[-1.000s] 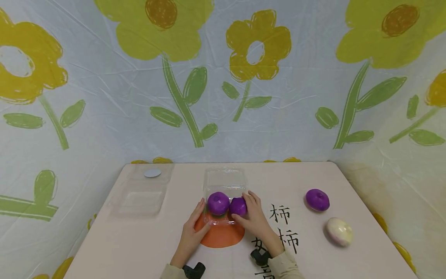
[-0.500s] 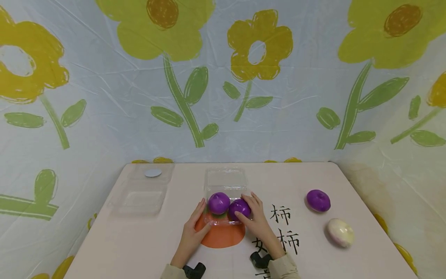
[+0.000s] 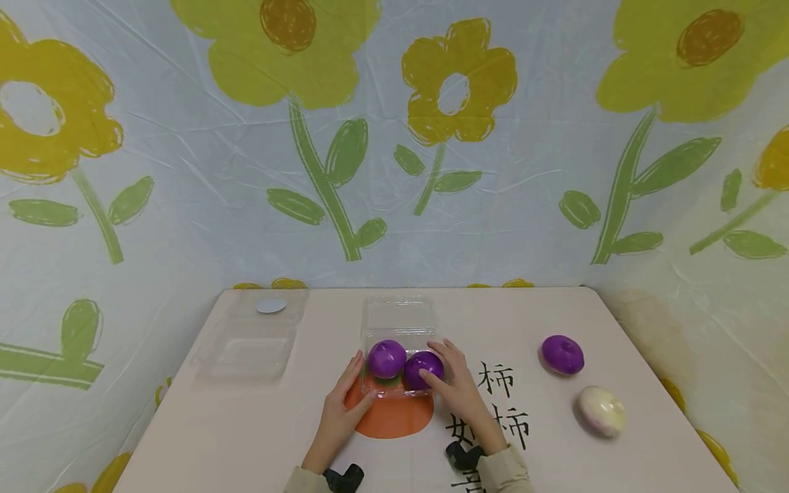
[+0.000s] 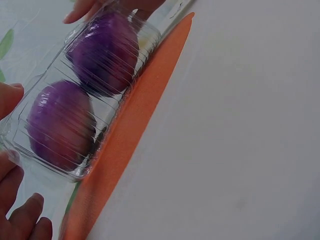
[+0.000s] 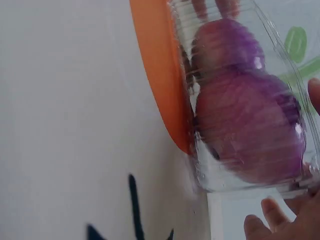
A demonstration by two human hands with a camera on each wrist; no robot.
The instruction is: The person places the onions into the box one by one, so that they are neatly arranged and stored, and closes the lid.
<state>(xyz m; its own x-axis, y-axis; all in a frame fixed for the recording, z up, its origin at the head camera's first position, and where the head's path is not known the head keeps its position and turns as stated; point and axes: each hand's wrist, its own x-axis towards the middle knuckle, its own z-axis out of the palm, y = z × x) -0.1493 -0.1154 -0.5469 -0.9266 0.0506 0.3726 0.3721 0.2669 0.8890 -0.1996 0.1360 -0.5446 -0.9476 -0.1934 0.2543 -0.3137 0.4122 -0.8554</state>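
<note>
A clear plastic clamshell box (image 3: 394,394) stands with its lid (image 3: 398,313) folded back over an orange patch. Inside it sit two purple onions side by side: the left onion (image 3: 386,359) shows its pointed tip upward, and the right onion (image 3: 422,370) leans close against it. My left hand (image 3: 341,400) grips the box's left end, thumb near the front corner and fingers along the side. At the right end is my right hand (image 3: 457,383), fingers loosely spread, its thumb overlapping the right onion in the head view.
On the right lie another purple onion (image 3: 562,355) and a cream-white round vegetable (image 3: 601,411) with a purplish tinge. A second clear box (image 3: 249,352), lid folded back, sits at the back left. Black characters (image 3: 496,378) and an orange shape (image 3: 394,419) mark the pale tabletop.
The right onion has turned and settled slightly toward the front right in the box. My right hand has eased its hold on it, while my left hand stays at the box's left end.
</note>
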